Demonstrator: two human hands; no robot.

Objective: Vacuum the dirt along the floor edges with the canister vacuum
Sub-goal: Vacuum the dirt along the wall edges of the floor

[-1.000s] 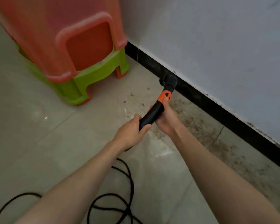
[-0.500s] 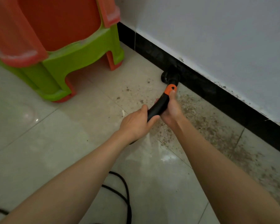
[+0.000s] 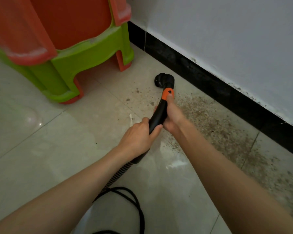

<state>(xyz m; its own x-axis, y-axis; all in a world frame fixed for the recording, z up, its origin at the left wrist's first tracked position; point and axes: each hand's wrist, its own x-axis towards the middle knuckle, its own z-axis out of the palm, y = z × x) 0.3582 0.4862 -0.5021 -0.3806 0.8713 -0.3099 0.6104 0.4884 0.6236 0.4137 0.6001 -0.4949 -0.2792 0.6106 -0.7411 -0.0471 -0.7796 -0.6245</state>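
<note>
No brand, label or writing can be read on anything here.

The vacuum wand [image 3: 157, 115] is a black tube with an orange collar [image 3: 167, 94] near its front end, and a round black nozzle [image 3: 164, 80] beyond that, angled down onto the tile floor [image 3: 57, 149]. The nozzle sits near the black baseboard [image 3: 210, 81] but apart from it, just past the near end of a band of brown dirt [image 3: 218, 125] spread along the wall edge. A ribbed hose [image 3: 118, 174] runs back from the wand toward the person, and a black cord [image 3: 135, 205] loops on the floor below it.

The left hand [image 3: 139, 132] grips the rear of the wand, fingers curled round it. The right hand [image 3: 172, 115] grips farther forward, its thumb [image 3: 169, 98] lying along the top and touching the orange collar.

Stacked orange and green plastic stools [image 3: 66, 56] stand at the upper left, close to the white wall [image 3: 227, 31].
</note>
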